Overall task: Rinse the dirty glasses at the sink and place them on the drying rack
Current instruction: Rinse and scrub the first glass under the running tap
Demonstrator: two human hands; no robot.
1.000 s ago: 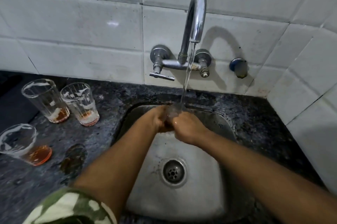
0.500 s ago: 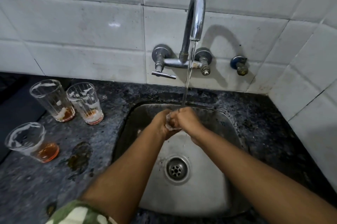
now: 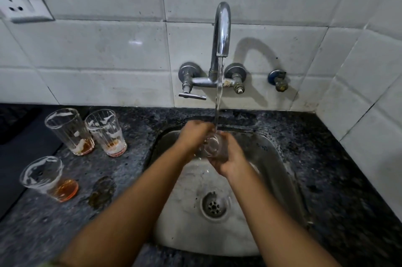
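A clear glass (image 3: 212,146) is held over the steel sink (image 3: 280,162), under the stream from the chrome tap (image 3: 222,31). My right hand (image 3: 230,159) cups it from below and the right. My left hand (image 3: 193,134) grips it from the left, fingers over its rim. Three dirty glasses stand on the dark counter to the left: two at the back (image 3: 69,131) (image 3: 106,133) with white foam and orange dregs, and one nearer me (image 3: 46,177) with orange liquid. No drying rack is in view.
A brown spill (image 3: 101,192) lies on the granite counter (image 3: 326,168) beside the near glass. The drain (image 3: 214,205) sits mid-basin. A tap lever (image 3: 192,96), a wall valve (image 3: 278,80) and a wall socket (image 3: 21,2) are on the white tiles. A dark mat (image 3: 19,149) lies far left.
Both hands have stayed under the running water and shifted around the glass; more of the glass now shows between them. The view has tilted up slightly.
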